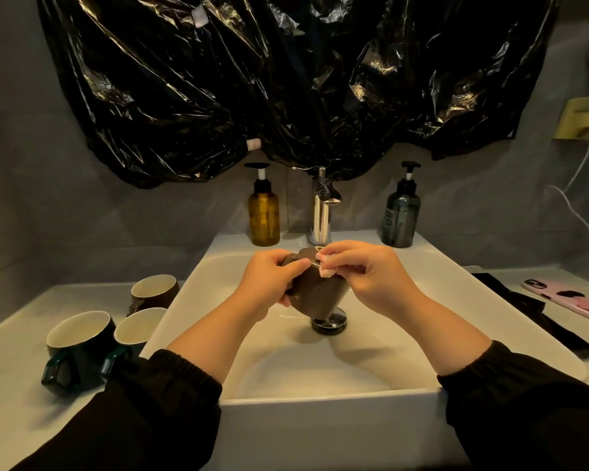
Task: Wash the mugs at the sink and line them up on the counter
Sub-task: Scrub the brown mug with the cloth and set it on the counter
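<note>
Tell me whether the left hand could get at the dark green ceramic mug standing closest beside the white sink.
Probably yes, once freed: the left hand grips the brown ceramic mug over the white sink; nothing stands between it and the dark green ceramic mug.

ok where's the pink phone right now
In the head view the pink phone lies flat on the counter at the far right, right of the sink, beside a long black object.

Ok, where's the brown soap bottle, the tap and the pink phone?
brown soap bottle (263, 217): head view, middle of its amber body.
tap (321, 219): head view, on its shiny upright stem.
pink phone (566, 298): head view, middle of its patterned case.
</note>
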A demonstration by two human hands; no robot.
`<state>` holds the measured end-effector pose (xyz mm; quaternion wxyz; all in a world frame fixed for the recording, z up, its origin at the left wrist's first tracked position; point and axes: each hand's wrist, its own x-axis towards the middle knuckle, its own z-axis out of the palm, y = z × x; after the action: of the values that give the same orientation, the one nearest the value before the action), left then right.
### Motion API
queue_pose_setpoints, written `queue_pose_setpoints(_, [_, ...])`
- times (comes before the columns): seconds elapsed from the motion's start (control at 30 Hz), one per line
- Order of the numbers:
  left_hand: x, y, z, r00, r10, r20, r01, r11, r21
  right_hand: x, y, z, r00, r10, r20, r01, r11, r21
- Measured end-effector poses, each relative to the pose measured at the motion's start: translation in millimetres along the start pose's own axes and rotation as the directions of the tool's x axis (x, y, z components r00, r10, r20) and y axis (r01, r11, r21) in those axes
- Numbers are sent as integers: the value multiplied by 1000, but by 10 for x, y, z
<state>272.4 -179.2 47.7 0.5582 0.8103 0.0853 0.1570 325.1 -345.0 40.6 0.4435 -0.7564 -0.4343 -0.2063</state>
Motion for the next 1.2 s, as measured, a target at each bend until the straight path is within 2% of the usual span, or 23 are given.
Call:
queue_pose_setpoints(0.17, [-8,33,-22,1000,-15,-15,14,994,-107,20,74,-54,991,66,-115,-73,995,-61])
queue_pose_setpoints(0.3, [-44,53,-46,999,29,42,-23,989,-145,63,86,-75,914,353,-200,-330,934,138])
queue_pose_setpoints(0.43, [-76,58,-4,989,112,100,-104,991,-86,102,60,-124,874,435,-217,-393,895,209])
queue_pose_setpoints(0.5, [-87,50,6,985,142,100,-134,988,-78,83,26,-108,910,341,-236,-329,940,91])
queue_pose_setpoints(0.57, [-95,51,6,984,163,71,-160,986,-48,48,-29,-71,965,169,-200,-186,980,-71])
queue_pose_setpoints(0.63, [-85,48,6,983,185,12,-185,983,7,20,-93,-43,988,99,-119,-111,989,-98])
queue_pose_setpoints(0.77, [-35,12,-26,971,206,-121,-204,978,31,5,-162,-30,987,159,6,-158,987,-5])
queue_pose_setpoints(0.9, [-31,-10,-12,979,181,-91,-178,983,39,42,-142,-54,951,283,128,-284,959,-6])
queue_pose_setpoints(1.0, [-45,-4,-1,980,200,-12,-199,977,75,46,-100,-86,949,312,37,-310,949,-57])
queue_pose_setpoints(1.1, [-78,-4,19,966,244,80,-253,957,140,43,-40,-124,968,211,-138,-233,957,-171])
queue_pose_setpoints(1.2, [-90,-23,55,964,247,93,-262,943,208,45,-74,-110,977,163,-140,-182,974,-136])
